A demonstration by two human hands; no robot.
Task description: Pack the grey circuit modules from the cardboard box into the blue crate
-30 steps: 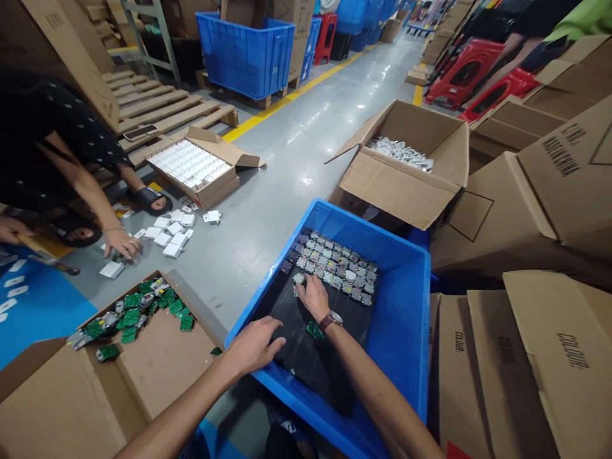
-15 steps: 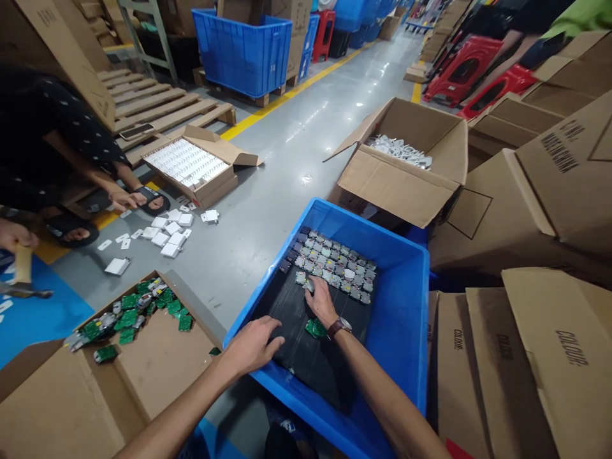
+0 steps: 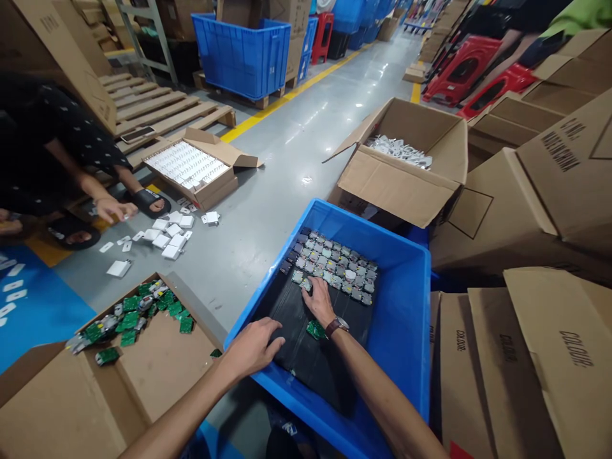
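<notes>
A blue bin [image 3: 396,299] stands in front of me with a black sheet [image 3: 325,376] inside. Rows of small grey circuit board modules [image 3: 329,258] lie on the far part of the sheet. My right hand [image 3: 320,301] reaches into the bin, its fingertips closed on one circuit board module [image 3: 306,285] beside the nearest row. A lone green circuit board [image 3: 315,329] lies by my right wrist, partly covered by it. My left hand [image 3: 255,346] rests over the bin's left rim, fingers apart, with nothing in it.
To the left, an open carton [image 3: 157,376] holds loose green circuit boards [image 3: 129,320]. White cases [image 3: 174,242] lie on the floor near a co-worker's hand [image 3: 112,209]. A carton of white parts [image 3: 399,152] stands beyond the bin; brown cartons [image 3: 535,363] line the right side.
My right hand has shifted slightly left with the circuit board module, now close against another one. The hammer at far left is out of view, and the co-worker's hand has moved left and down.
</notes>
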